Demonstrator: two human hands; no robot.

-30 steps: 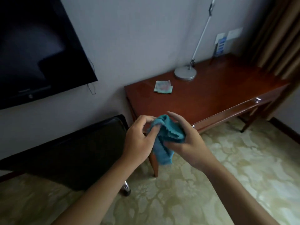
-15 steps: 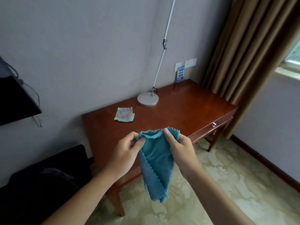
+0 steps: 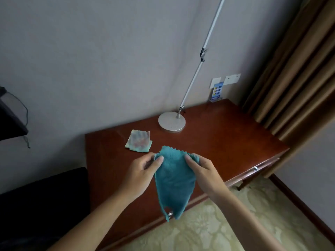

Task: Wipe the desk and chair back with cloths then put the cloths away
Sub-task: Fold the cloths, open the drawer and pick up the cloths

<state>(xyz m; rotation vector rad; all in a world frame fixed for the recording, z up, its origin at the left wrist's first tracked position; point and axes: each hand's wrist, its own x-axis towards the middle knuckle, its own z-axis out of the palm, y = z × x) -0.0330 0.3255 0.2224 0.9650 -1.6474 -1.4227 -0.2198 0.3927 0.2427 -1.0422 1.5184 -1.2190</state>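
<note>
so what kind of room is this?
Probably a hotel room: a wooden desk against the wall with a lamp and a card stand on it, heavy curtains and a wall-mounted TV at left.

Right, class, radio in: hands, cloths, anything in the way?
Left hand and right hand pinch teal cloth by top edge, hanging over desk. Folded cloth lies on desk. Lamp stands behind.

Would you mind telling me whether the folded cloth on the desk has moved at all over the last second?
No. The folded cloth still lies on the desk just left of the lamp base, as before; only the head camera has shifted.
</note>
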